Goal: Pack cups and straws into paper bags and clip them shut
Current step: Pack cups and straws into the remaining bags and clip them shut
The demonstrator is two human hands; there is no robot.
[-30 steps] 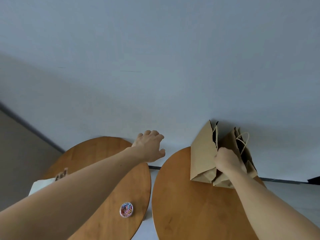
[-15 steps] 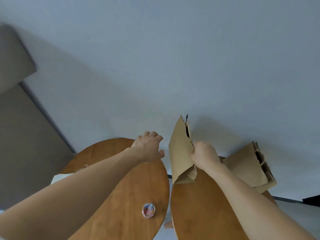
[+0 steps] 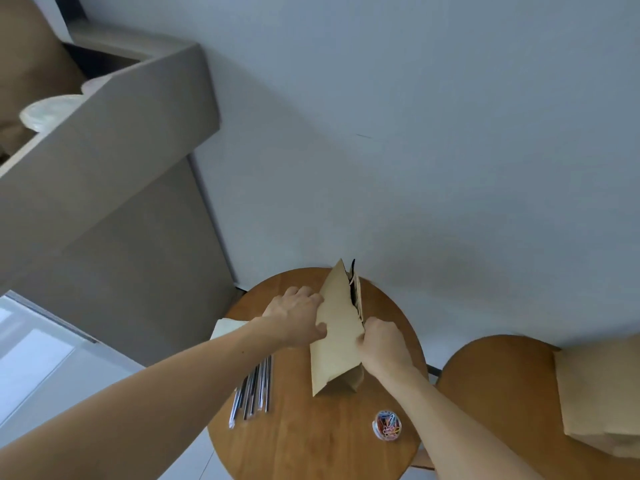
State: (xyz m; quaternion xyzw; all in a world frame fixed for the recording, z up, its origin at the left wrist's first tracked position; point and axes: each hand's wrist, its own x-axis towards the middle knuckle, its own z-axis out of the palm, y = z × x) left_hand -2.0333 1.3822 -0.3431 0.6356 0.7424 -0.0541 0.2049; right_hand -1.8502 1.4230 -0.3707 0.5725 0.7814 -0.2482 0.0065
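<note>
Clip tub (image 3: 388,426) sits nearest on the surface (image 3: 311,448), with straws (image 3: 254,389) to its left. Beyond, the paper bag (image 3: 336,351) stands upright. The left hand (image 3: 294,317) clasps its side and the right hand (image 3: 384,344) pinches its near edge. Spreading the walls evenly should keep the base flat.

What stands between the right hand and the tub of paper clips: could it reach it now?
Probably yes. The tub of paper clips sits on the table beside the right forearm, nothing in between. The right hand, though, grips the paper bag and would have to let go first.
</note>
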